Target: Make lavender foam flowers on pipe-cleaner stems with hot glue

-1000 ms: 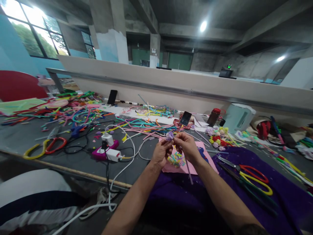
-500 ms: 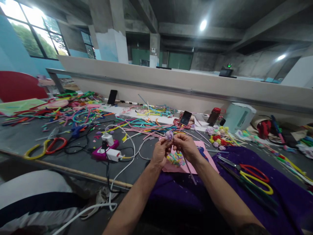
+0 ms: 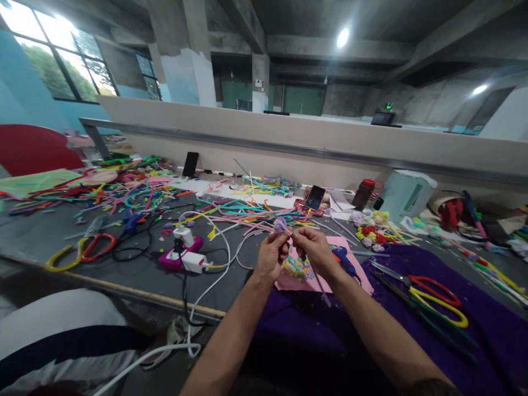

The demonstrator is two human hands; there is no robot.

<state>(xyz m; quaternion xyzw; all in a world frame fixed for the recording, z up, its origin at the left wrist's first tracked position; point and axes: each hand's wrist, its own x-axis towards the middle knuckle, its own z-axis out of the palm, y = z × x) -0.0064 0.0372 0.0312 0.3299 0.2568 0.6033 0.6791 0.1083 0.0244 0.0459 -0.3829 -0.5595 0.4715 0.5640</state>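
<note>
Lilac bud (image 3: 281, 224) seemingly above pinching fingertips (image 3: 284, 237).

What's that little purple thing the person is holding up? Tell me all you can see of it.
The purple flower is a small, fuzzy lilac bud, seemingly coiled from pipe cleaner. It is held up above the table, pinched at its base by the left hand and the right hand, whose fingertips meet just beneath it. A thin stem slants down from the right hand. Finer detail is too small to tell.
</note>
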